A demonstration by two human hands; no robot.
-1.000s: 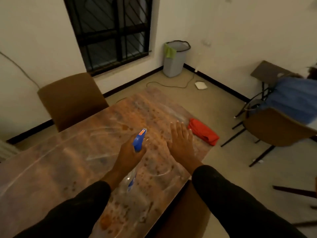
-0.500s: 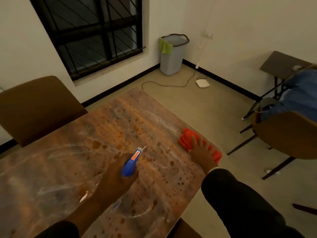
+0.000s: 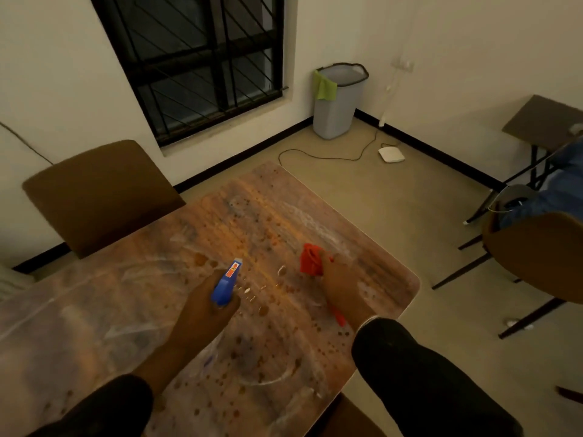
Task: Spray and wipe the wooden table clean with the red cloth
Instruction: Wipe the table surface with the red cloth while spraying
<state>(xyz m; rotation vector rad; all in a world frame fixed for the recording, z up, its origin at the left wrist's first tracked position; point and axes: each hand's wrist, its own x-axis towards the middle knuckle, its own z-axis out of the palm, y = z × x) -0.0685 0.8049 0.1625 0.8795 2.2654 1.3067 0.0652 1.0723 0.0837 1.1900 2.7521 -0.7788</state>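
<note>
Cloth (image 3: 310,259) first: I see the red cloth bunched into a crumpled wad in my right hand (image 3: 339,280), fingers closed around it, a thin red tail trailing out below the wrist toward the table's right edge. It sits over the right part of the wooden table (image 3: 258,212); I cannot tell whether it touches the surface. The tabletop is reddish-brown, speckled with dark spots and streaked with pale, cloudy smears, with a few bright droplets between my hands. My left hand (image 3: 208,313) is wrapped tight around a spray bottle (image 3: 226,283), its blue head with an orange label pointing away from me, over the table's middle.
</note>
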